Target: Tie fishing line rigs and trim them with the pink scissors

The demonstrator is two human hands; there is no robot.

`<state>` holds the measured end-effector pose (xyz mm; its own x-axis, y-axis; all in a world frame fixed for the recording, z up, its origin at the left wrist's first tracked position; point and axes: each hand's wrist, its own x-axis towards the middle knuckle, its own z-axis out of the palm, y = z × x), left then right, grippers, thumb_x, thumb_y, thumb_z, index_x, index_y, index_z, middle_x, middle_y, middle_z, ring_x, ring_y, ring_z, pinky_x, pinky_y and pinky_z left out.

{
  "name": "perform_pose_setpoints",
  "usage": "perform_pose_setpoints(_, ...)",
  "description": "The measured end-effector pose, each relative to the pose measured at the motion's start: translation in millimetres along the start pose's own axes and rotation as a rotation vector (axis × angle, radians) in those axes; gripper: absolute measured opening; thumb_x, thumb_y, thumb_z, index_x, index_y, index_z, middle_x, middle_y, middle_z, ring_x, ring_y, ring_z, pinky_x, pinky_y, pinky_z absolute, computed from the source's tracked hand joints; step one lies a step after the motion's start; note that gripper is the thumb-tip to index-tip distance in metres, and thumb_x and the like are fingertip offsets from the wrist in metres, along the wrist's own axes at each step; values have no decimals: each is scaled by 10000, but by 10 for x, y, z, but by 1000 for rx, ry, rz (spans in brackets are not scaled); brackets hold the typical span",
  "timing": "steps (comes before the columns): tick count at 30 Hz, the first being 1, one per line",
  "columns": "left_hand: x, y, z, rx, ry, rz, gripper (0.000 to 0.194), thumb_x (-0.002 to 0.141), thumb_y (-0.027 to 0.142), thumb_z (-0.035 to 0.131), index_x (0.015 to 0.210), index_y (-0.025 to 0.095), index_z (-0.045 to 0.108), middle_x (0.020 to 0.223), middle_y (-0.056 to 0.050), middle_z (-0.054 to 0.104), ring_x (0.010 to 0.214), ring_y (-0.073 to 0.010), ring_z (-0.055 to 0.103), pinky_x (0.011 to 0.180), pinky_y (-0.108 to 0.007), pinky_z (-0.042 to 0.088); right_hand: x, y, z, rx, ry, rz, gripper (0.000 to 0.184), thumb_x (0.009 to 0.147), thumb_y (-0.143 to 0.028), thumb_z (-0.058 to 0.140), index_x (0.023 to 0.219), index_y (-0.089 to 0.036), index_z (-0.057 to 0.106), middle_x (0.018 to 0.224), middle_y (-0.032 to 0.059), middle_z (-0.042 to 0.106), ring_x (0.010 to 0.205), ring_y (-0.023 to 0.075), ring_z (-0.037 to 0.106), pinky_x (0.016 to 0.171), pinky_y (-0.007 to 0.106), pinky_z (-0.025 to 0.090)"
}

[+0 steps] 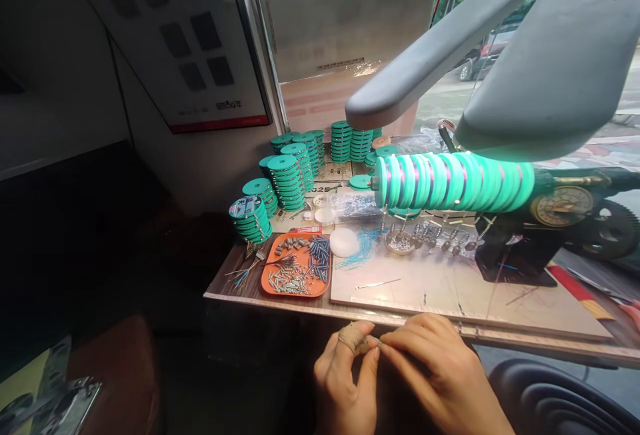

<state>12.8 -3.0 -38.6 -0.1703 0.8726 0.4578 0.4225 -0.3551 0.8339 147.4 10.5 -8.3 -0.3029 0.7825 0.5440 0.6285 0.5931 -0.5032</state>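
Observation:
Just in front of the table edge, my left hand (347,375) and my right hand (440,365) meet fingertip to fingertip. A beige wrap covers one finger of the left hand. Both hands pinch at a tiny piece between them, too small to name. Beyond them lies a pale wooden board (415,298) with a thin metal needle-like tool (377,284) and a few short line ends on it. An orange tray (295,293) to the left holds small grey weights, dark pins, pale tubes and tiny metal bits.
Teal spools (284,185) stand in stacks at the back left. A winding machine (563,205) carries a row of teal spools (453,180), with small rigs hanging below. Grey lamp arms (545,62) reach overhead. A white disc (345,242), blue strands (361,250) and a bead dish (400,243) lie behind the board.

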Motion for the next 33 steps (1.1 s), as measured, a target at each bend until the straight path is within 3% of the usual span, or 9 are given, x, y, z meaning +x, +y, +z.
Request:
perform_pose_setpoints(4, 77, 3, 11, 200, -71, 326, 393, 769, 14, 503, 1093, 232, 549, 822, -54, 706, 760, -180, 659, 690, -289, 537, 79, 14, 5, -27, 42, 43, 166, 821, -169, 468, 698, -187, 579, 617, 18, 605, 578, 158, 540, 583, 289, 411)
perform_pose_setpoints(6, 96, 9, 20, 235, -124, 385, 434, 770, 7, 479, 1147, 221, 510, 899, -75, 701, 845, -194, 647, 749, -311, 525, 136, 66, -5, -23, 36, 102, 190, 812, -196, 468, 650, -184, 568, 597, 21, 593, 571, 163, 535, 569, 291, 411)
perform_pose_setpoints(8, 81, -8, 23, 246, -152, 331, 426, 781, 34, 450, 1161, 221, 496, 967, -87, 685, 890, -206, 634, 769, -328, 515, 207, 140, -21, 19, -4, 194, 216, 805, -225, 464, 620, -186, 568, 590, 25, 590, 578, 169, 540, 558, 287, 412)
perform_pose_setpoints(11, 23, -79, -2, 310, -184, 226, 378, 801, 92, 437, 1138, 245, 513, 871, -58, 690, 741, -193, 645, 662, -308, 512, 325, 241, -37, 94, -114, 308, 231, 788, -248, 459, 599, -181, 574, 593, 31, 598, 569, 167, 547, 536, 275, 411)
perform_pose_setpoints(14, -11, -148, -37, 444, -253, 191, 443, 790, 106, 461, 1210, 244, 466, 694, -10, 676, 566, -176, 611, 555, -288, 466, 423, 286, -30, 115, -235, 329, 241, 772, -256, 450, 571, -174, 555, 570, 28, 588, 543, 160, 537, 518, 264, 399)
perform_pose_setpoints(18, 13, -171, -37, 682, -341, 171, 584, 752, 76, 457, 1316, 194, 365, 626, -8, 661, 526, -194, 595, 548, -307, 423, 490, 291, 6, 119, -341, 315, 234, 760, -226, 429, 569, -169, 552, 560, 24, 579, 544, 157, 530, 540, 263, 391)
perform_pose_setpoints(27, -33, -149, 9, 804, -362, 150, 661, 741, 55, 451, 1365, 188, 279, 625, -9, 651, 565, -193, 605, 634, -316, 410, 518, 301, 19, 119, -393, 358, 233, 756, -228, 441, 569, -168, 566, 543, 15, 563, 522, 147, 508, 520, 251, 370)
perform_pose_setpoints(33, -52, -127, 44, 851, -379, 135, 641, 730, 49, 464, 1348, 145, 324, 604, -24, 641, 559, -208, 603, 648, -341, 417, 528, 292, 33, 87, -399, 358, 220, 741, -217, 446, 556, -172, 555, 534, 8, 552, 519, 143, 501, 515, 243, 353)
